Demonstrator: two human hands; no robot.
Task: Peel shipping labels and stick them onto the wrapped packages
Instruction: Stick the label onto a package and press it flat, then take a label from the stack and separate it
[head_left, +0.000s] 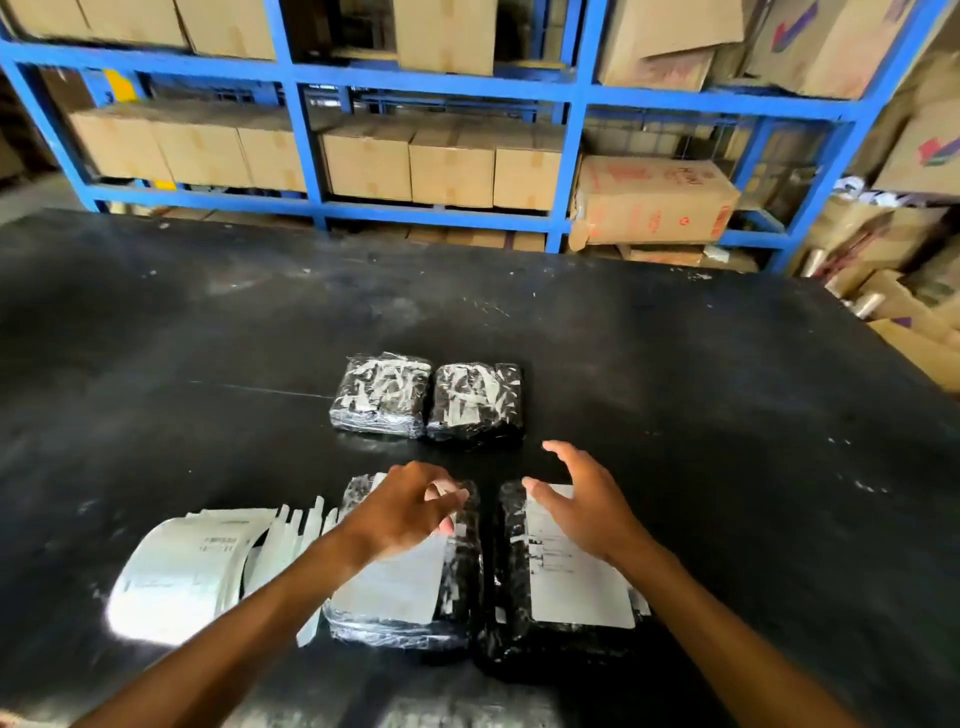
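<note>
Both hands empty, fingers spread: left hand (410, 512), right hand (587, 499) over labelled packages (566, 582), long axes front-to-back.

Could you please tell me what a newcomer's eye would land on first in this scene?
Probably the two hands, left hand and right hand, hovering open over two labelled packages at the near edge of the black table. Next, the curled label strip on the left, and two unlabelled packages farther back.
</note>
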